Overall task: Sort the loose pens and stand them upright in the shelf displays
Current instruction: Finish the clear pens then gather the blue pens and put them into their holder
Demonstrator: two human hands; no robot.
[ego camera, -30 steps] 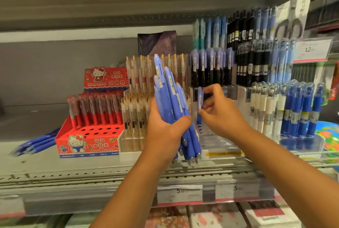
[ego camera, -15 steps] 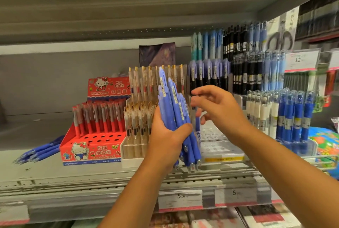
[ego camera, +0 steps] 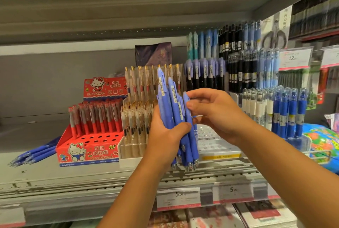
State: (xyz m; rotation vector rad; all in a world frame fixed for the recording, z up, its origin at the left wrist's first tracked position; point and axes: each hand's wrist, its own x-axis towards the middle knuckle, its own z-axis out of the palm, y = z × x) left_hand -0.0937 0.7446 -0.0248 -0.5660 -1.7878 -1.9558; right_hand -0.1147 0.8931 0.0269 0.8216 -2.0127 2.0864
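**Q:** What is your left hand doing?

**A:** My left hand (ego camera: 165, 136) is clenched round a bundle of blue pens (ego camera: 170, 103). My thumb crosses the front of the barrels and the other fingers wrap behind. The bundle stands close to upright, with the clicker ends up and the tips down.

**Q:** And your right hand?

**A:** My right hand (ego camera: 216, 116) pinches the rightmost pen (ego camera: 185, 99) near its top, between the thumb and the curled fingers. That pen lies against the rest of the bundle.

**Q:** Where is the bundle in relation to the displays?

**A:** I hold it in the air in front of them. It is between the clear stand (ego camera: 135, 117) of gold-clipped pens on the left and the perforated tray (ego camera: 218, 145) on the right. The lower part of the bundle covers the near left corner of the tray.

**Q:** Where is the remaining stock?

**A:** A heap of loose blue pens (ego camera: 34, 152) lies flat on the shelf (ego camera: 73, 176) at the far left, beside the red box (ego camera: 88, 149). The red box holds red pens upright in its rear rows. Dark blue pens (ego camera: 288, 116) stand upright to the right of the tray.

**Q:** Is there any labelling?

**A:** Price tags (ego camera: 178, 198) are fixed along the front rail of the shelf.
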